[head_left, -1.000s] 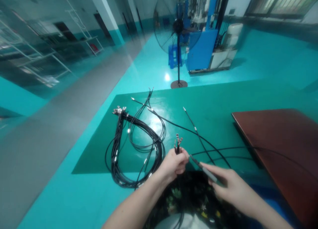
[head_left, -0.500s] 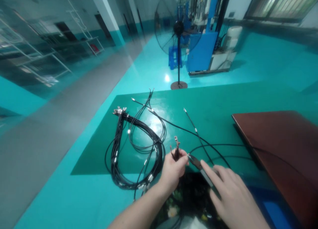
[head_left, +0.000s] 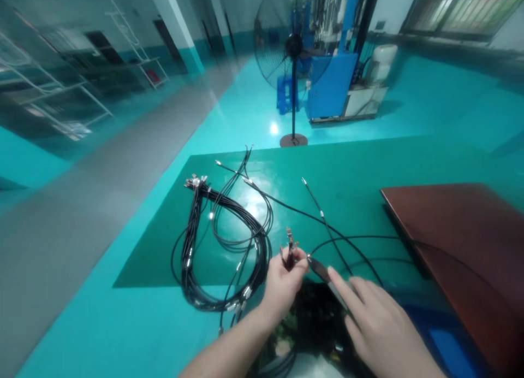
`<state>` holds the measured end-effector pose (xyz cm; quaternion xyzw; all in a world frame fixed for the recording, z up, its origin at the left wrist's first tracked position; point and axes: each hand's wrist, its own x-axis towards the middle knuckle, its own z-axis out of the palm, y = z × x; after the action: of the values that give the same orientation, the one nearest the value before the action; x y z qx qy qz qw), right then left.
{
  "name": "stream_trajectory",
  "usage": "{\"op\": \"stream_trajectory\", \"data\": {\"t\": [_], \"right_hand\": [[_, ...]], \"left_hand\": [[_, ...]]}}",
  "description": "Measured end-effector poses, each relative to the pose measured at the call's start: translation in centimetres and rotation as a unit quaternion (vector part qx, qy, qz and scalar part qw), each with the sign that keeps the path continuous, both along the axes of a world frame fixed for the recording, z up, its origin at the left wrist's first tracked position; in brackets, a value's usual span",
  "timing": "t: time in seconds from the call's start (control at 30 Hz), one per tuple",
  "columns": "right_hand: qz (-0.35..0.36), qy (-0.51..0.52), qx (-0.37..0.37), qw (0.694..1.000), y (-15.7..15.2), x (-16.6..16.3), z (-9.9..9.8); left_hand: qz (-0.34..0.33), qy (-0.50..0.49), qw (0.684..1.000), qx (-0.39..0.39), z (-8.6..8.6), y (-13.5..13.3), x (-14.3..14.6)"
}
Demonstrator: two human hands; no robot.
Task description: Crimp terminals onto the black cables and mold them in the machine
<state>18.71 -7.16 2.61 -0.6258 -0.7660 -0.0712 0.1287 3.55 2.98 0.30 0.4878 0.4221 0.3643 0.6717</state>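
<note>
My left hand (head_left: pixel 284 277) is closed around several black cables whose metal terminals (head_left: pixel 290 237) stick up above the fingers. My right hand (head_left: pixel 376 312) grips a pair of pliers (head_left: pixel 318 270), its index finger lying along the tool. The plier tips meet a cable end at my left thumb and fingertips; whether the jaws clamp it I cannot tell. From there a black cable (head_left: pixel 364 237) arcs right over a brown board. Left of my hands lies a thick coiled bundle of black cables (head_left: pixel 262 269) with silver terminals gathered at its far left.
Loose cables (head_left: pixel 295 207) cross the green table mat (head_left: pixel 352 165). The brown board (head_left: pixel 458 225) sits at the right, above something blue (head_left: pixel 448 350). Beyond the table stand a black pedestal fan (head_left: pixel 293 88) and a blue machine (head_left: pixel 331 88).
The plier tips and my right hand have shifted slightly left, and the terminals in my left hand have tilted a little. The cables on the table lie as before.
</note>
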Motion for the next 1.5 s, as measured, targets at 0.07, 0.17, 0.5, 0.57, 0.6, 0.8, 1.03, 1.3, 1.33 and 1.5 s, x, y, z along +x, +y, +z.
{"op": "stream_trajectory", "data": {"t": [0.07, 0.17, 0.5, 0.57, 0.6, 0.8, 1.03, 1.3, 1.33, 1.5], "right_hand": [[0.003, 0.013, -0.008, 1.0, 0.2, 0.4, 0.3], [-0.007, 0.012, -0.01, 1.0, 0.4, 0.7, 0.9], [-0.036, -0.011, 0.002, 0.999, 0.1, 0.0, 1.2], [-0.029, -0.005, -0.012, 1.0, 0.0, 0.2, 1.1], [-0.024, -0.001, -0.017, 1.0, 0.0, 0.3, 1.1], [-0.003, 0.004, -0.045, 0.999, 0.2, 0.6, 1.0], [0.005, 0.011, -0.052, 0.999, 0.7, 1.2, 1.9], [0.02, -0.004, -0.029, 0.999, 0.7, 1.2, 1.5], [0.02, -0.007, -0.027, 0.999, 0.6, 1.1, 1.4], [0.021, -0.009, -0.019, 1.0, 0.7, 1.1, 1.0]], "left_hand": [[0.0, -0.004, 1.0, 0.006, 0.3, 0.0, 0.1], [0.003, -0.002, 1.0, 0.02, 0.7, 0.1, 0.2], [0.043, 0.084, 0.986, 0.136, 0.4, -0.3, 0.2], [0.039, 0.088, 0.986, 0.134, 0.3, -0.3, 0.2], [0.036, 0.086, 0.987, 0.127, 0.3, -0.3, 0.2], [0.026, 0.07, 0.992, 0.1, 0.2, -0.3, 0.2], [0.019, 0.073, 0.99, 0.121, 0.3, -0.4, -0.1], [0.016, 0.092, 0.988, 0.125, 0.3, -0.4, -0.2], [0.016, 0.092, 0.988, 0.123, 0.3, -0.4, -0.3], [0.027, 0.076, 0.99, 0.111, 0.6, -0.3, -0.2]]}}
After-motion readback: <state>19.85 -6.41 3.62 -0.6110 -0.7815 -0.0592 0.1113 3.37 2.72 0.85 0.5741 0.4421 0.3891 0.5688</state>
